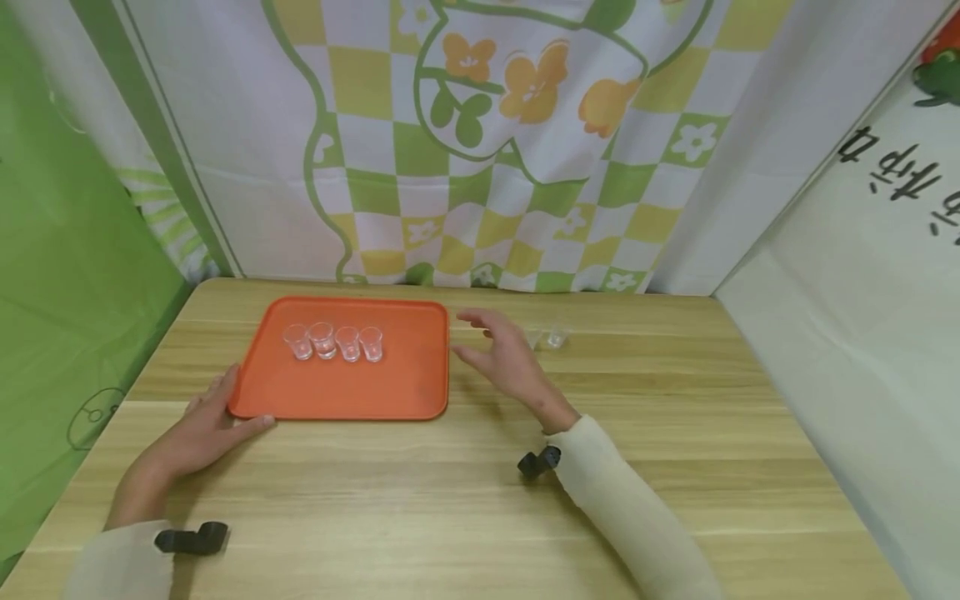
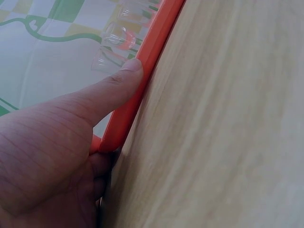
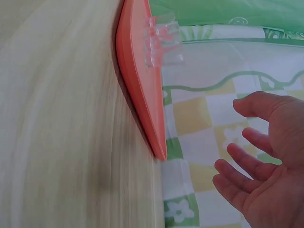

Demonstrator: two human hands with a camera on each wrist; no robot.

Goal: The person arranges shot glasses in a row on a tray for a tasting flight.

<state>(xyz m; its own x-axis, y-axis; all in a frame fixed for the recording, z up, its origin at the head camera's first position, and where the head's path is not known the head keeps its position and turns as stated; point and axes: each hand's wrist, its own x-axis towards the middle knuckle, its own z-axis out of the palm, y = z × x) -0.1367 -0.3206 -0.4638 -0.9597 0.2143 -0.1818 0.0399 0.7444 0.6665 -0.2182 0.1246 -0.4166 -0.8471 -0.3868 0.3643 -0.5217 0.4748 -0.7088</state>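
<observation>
An orange tray (image 1: 337,396) lies on the table, with several small clear shot glasses (image 1: 348,343) standing in a row on it. My left hand (image 1: 198,437) grips the tray's near left corner. In the left wrist view the thumb (image 2: 116,85) lies along the orange rim, and the other fingers are bent below the corner. Beside the tray's right edge, my right hand (image 1: 506,354) hovers with fingers spread and nothing in it. The right wrist view shows that hand (image 3: 270,161) apart from the tray (image 3: 140,71).
Two more clear glasses, one a small glass (image 1: 557,336), stand behind the right hand, one partly hidden by it. A patterned curtain (image 1: 510,208) hangs along the wooden table's (image 1: 420,517) far edge. Green cloth (image 1: 67,250) hangs at left, a white sheet (image 1: 862,292) at right.
</observation>
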